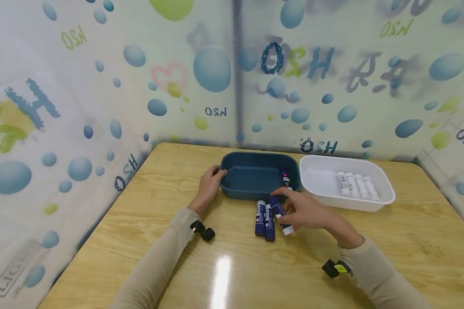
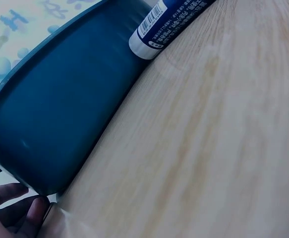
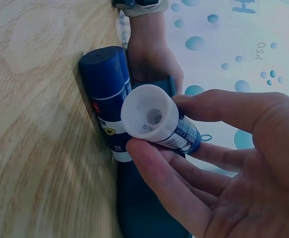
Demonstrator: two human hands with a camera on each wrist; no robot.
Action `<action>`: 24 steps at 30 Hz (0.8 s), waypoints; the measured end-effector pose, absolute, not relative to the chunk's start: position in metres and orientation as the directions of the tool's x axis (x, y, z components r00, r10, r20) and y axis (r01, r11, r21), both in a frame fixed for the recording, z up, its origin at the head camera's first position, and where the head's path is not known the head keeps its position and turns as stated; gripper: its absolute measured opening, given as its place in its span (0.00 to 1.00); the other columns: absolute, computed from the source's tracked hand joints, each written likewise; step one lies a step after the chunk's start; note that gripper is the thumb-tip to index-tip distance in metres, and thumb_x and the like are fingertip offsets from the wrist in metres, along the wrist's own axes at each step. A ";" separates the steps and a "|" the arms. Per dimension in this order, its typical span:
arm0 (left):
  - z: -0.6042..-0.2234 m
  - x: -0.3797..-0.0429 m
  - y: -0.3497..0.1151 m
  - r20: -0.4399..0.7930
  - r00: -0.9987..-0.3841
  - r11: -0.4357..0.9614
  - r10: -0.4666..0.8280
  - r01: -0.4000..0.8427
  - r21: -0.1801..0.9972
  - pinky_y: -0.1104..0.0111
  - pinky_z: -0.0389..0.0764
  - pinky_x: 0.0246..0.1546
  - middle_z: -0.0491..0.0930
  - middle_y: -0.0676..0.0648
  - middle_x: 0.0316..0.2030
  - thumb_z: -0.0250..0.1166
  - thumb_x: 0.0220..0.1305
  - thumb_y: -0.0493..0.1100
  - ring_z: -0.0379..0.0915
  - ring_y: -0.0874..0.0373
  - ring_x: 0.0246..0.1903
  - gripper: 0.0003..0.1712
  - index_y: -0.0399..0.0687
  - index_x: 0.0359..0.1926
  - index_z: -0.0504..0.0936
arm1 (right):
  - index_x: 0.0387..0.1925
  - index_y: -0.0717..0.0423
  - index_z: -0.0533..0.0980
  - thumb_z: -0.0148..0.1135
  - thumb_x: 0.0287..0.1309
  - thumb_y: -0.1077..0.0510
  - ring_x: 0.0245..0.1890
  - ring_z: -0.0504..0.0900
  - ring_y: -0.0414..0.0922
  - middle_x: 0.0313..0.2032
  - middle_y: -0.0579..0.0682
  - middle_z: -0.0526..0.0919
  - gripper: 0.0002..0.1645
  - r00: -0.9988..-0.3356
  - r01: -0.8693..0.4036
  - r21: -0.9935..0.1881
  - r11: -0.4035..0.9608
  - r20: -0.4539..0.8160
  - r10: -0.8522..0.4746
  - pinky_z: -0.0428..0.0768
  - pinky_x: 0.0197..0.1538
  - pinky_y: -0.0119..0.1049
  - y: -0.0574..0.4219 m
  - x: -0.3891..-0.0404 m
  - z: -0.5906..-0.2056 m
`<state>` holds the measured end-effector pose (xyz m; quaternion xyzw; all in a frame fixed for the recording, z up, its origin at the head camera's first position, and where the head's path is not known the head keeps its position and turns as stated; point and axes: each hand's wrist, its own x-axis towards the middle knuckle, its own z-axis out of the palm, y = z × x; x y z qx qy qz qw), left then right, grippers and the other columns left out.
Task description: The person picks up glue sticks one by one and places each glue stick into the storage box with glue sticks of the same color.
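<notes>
My right hand pinches a blue glue stick between thumb and fingers, tilted, just in front of a dark blue tray. In the right wrist view its white hollow base faces the camera. Two more blue glue sticks, one on the left and one on the right, lie side by side on the table beside it. Another dark glue stick lies inside the tray at its right end. At the tray's left end my left hand grips the rim, thumb on top; in the left wrist view its fingers curl at the corner.
A white tray stands against the right end of the dark blue one, with several white tubes lying in it. Both are near the back edge of the wooden table. A patterned curtain hangs behind.
</notes>
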<state>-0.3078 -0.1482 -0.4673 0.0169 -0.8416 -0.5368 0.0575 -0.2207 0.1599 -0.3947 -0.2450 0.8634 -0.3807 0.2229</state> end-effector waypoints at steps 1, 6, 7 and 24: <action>-0.468 -0.308 -0.149 0.078 -0.993 0.423 -0.093 0.032 0.906 0.50 0.76 0.64 0.81 0.39 0.59 0.57 0.73 0.54 0.77 0.43 0.59 0.27 0.42 0.62 0.79 | 0.73 0.56 0.64 0.70 0.62 0.59 0.28 0.83 0.44 0.40 0.56 0.83 0.41 -0.776 -0.253 -0.768 0.589 -0.203 -0.597 0.87 0.30 0.39 0.159 -0.221 -0.395; -0.470 -0.307 -0.152 0.078 -0.992 0.421 -0.098 0.030 0.907 0.49 0.77 0.63 0.81 0.39 0.59 0.57 0.73 0.55 0.77 0.43 0.58 0.27 0.42 0.62 0.79 | 0.73 0.56 0.64 0.69 0.63 0.58 0.26 0.83 0.44 0.40 0.56 0.82 0.40 -0.764 -0.240 -0.772 0.589 -0.223 -0.605 0.87 0.31 0.41 0.155 -0.221 -0.399; -0.470 -0.307 -0.153 0.079 -0.992 0.420 -0.097 0.031 0.907 0.50 0.77 0.63 0.81 0.39 0.59 0.57 0.73 0.55 0.77 0.43 0.59 0.27 0.42 0.62 0.79 | 0.73 0.56 0.64 0.69 0.63 0.58 0.26 0.83 0.44 0.40 0.56 0.82 0.40 -0.762 -0.238 -0.770 0.591 -0.229 -0.605 0.87 0.31 0.41 0.154 -0.222 -0.400; -0.471 -0.308 -0.154 0.068 -0.994 0.409 -0.083 0.028 0.912 0.50 0.77 0.63 0.81 0.40 0.61 0.56 0.74 0.57 0.77 0.44 0.60 0.29 0.44 0.65 0.78 | 0.71 0.56 0.65 0.70 0.63 0.57 0.25 0.83 0.43 0.37 0.53 0.83 0.39 -0.744 -0.270 -0.738 0.619 -0.248 -0.620 0.85 0.29 0.37 0.143 -0.220 -0.412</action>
